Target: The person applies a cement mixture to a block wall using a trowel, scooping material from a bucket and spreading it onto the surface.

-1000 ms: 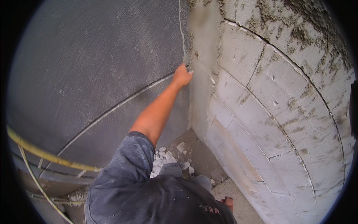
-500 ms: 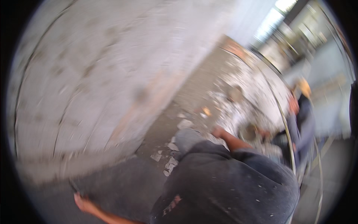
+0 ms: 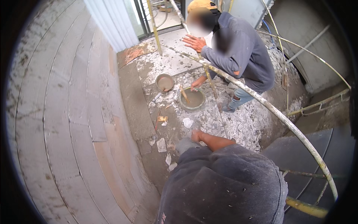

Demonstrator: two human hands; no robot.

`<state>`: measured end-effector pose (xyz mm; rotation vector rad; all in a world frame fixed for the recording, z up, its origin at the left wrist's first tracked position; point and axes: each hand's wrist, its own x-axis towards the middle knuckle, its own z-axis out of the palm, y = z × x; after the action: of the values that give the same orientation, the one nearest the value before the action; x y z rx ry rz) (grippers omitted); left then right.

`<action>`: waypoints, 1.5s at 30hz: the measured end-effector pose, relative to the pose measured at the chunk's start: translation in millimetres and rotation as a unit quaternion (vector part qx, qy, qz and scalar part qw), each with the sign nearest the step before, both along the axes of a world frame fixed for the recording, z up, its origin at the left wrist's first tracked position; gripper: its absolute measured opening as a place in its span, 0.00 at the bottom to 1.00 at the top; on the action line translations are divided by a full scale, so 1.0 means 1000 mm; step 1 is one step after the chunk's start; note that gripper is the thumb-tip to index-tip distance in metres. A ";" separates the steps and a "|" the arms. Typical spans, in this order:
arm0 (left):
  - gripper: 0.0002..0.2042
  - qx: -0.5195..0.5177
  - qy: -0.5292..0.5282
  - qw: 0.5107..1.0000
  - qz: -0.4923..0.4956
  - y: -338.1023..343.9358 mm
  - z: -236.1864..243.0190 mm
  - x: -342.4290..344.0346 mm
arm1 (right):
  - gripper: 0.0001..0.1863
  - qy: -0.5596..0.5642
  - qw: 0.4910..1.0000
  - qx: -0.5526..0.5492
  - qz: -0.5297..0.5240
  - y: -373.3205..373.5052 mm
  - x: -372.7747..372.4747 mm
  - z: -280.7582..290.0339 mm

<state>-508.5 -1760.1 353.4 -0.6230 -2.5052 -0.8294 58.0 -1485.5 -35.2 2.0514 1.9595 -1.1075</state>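
Note:
My right hand (image 3: pixel 196 135) is low in the middle, its forearm coming out of my dark, dust-specked shirt (image 3: pixel 223 183). It seems to rest against a grey cloth-covered shape (image 3: pixel 185 145), perhaps my knee. Its fingers are too small and turned away to read. My left hand is outside the picture. Ahead of the right hand lies a pale broken chip (image 3: pixel 188 122). Farther off stands a round tub (image 3: pixel 192 108) of grey wet mix, with a wooden-handled tool (image 3: pixel 184 93) standing in it. A co-worker's hand (image 3: pixel 197 83) is at that tub's rim.
A co-worker (image 3: pixel 246 48) in a grey hooded top bends over on the far right, one hand by a pole. A curved, paint-spattered pole (image 3: pixel 276 114) crosses on the right. A second tub (image 3: pixel 164 82) stands behind, amid rubble (image 3: pixel 242 123). A panelled wall (image 3: pixel 74 123) rises left.
My view has swung and steadied from a blur, bringing the co-worker and tubs toward the middle. My left hand, at the lower left before, is out of view. My right hand stays near the grey cloth.

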 end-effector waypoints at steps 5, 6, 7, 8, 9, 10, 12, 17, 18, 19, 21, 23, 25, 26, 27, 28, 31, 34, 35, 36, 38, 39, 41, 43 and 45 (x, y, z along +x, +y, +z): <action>0.22 -0.020 -0.018 0.999 -0.021 0.062 -0.003 0.019 | 0.24 0.058 0.996 -0.067 -0.006 -0.009 0.022 -0.007; 0.22 -0.015 -0.022 1.000 -0.015 0.070 -0.001 0.024 | 0.24 0.067 0.997 -0.045 -0.021 -0.011 0.027 -0.005; 0.21 -0.013 -0.033 0.999 -0.013 0.078 -0.003 0.027 | 0.22 0.057 0.995 -0.073 0.026 -0.007 0.043 -0.012; 0.21 -0.014 -0.043 0.999 -0.013 0.086 -0.006 0.031 | 0.21 0.047 0.990 -0.108 0.071 -0.007 0.056 -0.025; 0.21 -0.012 -0.041 0.999 0.000 0.085 -0.001 0.032 | 0.20 0.035 0.977 -0.115 0.174 0.005 0.049 -0.027; 0.21 -0.016 -0.036 0.999 0.016 0.083 0.005 0.034 | 0.18 0.021 0.954 -0.119 0.276 0.021 0.040 -0.026; 0.21 -0.012 -0.050 0.998 0.029 0.088 0.008 0.039 | 0.18 -0.002 0.952 -0.125 0.281 0.032 0.046 -0.050; 0.21 -0.012 -0.086 0.995 0.039 0.103 0.001 0.045 | 0.17 -0.012 0.987 0.032 0.160 0.062 0.076 -0.114; 0.22 -0.012 -0.089 0.995 0.041 0.104 0.003 0.046 | 0.18 -0.003 0.988 -0.031 0.149 0.080 0.073 -0.113; 0.22 -0.015 -0.096 0.995 0.039 0.107 0.001 0.048 | 0.18 0.003 0.986 -0.094 0.134 0.100 0.075 -0.107; 0.22 -0.023 -0.086 0.995 0.052 0.101 0.012 0.050 | 0.19 0.022 0.989 -0.067 0.131 0.125 0.051 -0.074; 0.22 -0.025 -0.088 0.994 0.051 0.102 0.017 0.053 | 0.19 0.027 0.992 -0.038 0.117 0.141 0.051 -0.040; 0.22 -0.032 -0.099 0.994 0.041 0.112 0.016 0.057 | 0.20 0.045 0.997 -0.058 0.001 0.149 0.066 -0.023; 0.22 -0.031 -0.095 0.994 0.042 0.113 0.022 0.061 | 0.20 0.054 0.997 -0.059 0.003 0.149 0.064 -0.012; 0.22 -0.028 -0.078 0.995 0.062 0.100 0.037 0.064 | 0.20 0.077 0.996 -0.033 0.029 0.152 0.041 0.013; 0.23 -0.024 -0.068 0.995 0.074 0.091 0.050 0.068 | 0.20 0.092 0.995 -0.005 0.047 0.155 0.032 0.029; 0.23 -0.027 -0.083 0.994 0.070 0.099 0.054 0.069 | 0.21 0.075 0.997 -0.010 0.028 0.133 0.061 -0.046; 0.23 0.008 -0.154 0.985 0.075 0.067 0.030 0.038 | 0.12 -0.029 0.984 0.024 0.174 0.123 0.128 -0.085; 0.24 0.008 -0.129 0.985 0.113 0.017 0.077 0.037 | 0.12 -0.093 0.942 0.021 0.321 0.101 0.092 -0.120; 0.24 0.031 -0.141 0.981 0.128 -0.038 0.111 0.037 | 0.19 -0.040 0.938 -0.014 0.344 0.098 0.087 -0.110; 0.24 0.074 -0.231 0.964 0.111 -0.092 0.150 0.018 | 0.30 -0.020 0.914 0.025 0.403 0.091 0.130 -0.112; 0.24 0.295 -0.286 0.871 0.270 0.011 0.170 0.071 | 0.30 -0.013 0.923 0.004 0.383 0.104 0.156 -0.099; 0.15 0.317 -0.159 0.911 0.210 -0.063 0.151 -0.001 | 0.29 0.081 0.972 -0.129 0.178 0.130 0.115 -0.073; 0.21 0.285 -0.226 0.919 0.154 -0.118 0.168 -0.022 | 0.28 0.118 0.971 -0.206 0.039 0.141 0.077 -0.046; 0.15 0.339 -0.229 0.887 0.213 -0.127 0.145 -0.007 | 0.27 0.103 0.973 -0.196 0.057 0.160 0.053 -0.023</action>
<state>-515.5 -1887.2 498.8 0.3898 -2.3221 -1.6847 110.6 -1325.5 -58.7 1.6573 1.7336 -1.5840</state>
